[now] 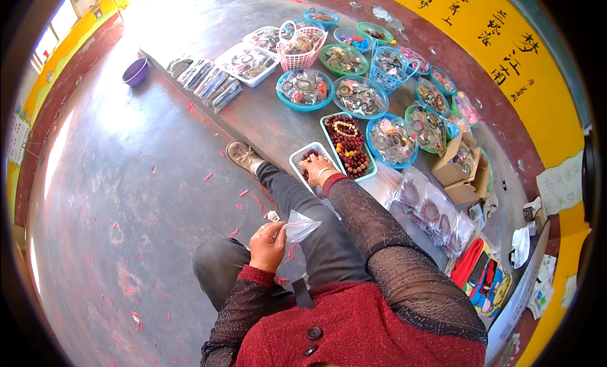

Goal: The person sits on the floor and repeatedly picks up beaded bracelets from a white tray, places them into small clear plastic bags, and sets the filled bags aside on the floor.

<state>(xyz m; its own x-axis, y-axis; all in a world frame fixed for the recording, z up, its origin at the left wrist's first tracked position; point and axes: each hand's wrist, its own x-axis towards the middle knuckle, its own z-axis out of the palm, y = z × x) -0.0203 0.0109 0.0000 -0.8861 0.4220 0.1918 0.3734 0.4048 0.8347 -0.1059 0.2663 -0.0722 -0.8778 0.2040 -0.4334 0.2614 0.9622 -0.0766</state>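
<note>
My left hand (268, 245) is closed above my thigh, its thumb and fingers pinching the edge of a small clear plastic bag (303, 228). The bag hangs out to the right over my leg. With a bangle at the wrist, my right hand (319, 171) reaches into a white basket (294, 159). Its fingers curl down onto dark red beaded bracelets (309, 154) there; the fingertips are partly hidden. Right beside this basket stands a pale green-rimmed tray holding dark red, tan and amber bead strings (348, 139).
Several round basins of bagged trinkets, such as a blue basin (279, 100), stand ahead to the right. Bagged bracelets (430, 209) lie right of my arm, near an opened cardboard box (452, 166). Flat packets (205, 82) and a purple bowl (135, 71) are farther left. Red scraps litter the floor.
</note>
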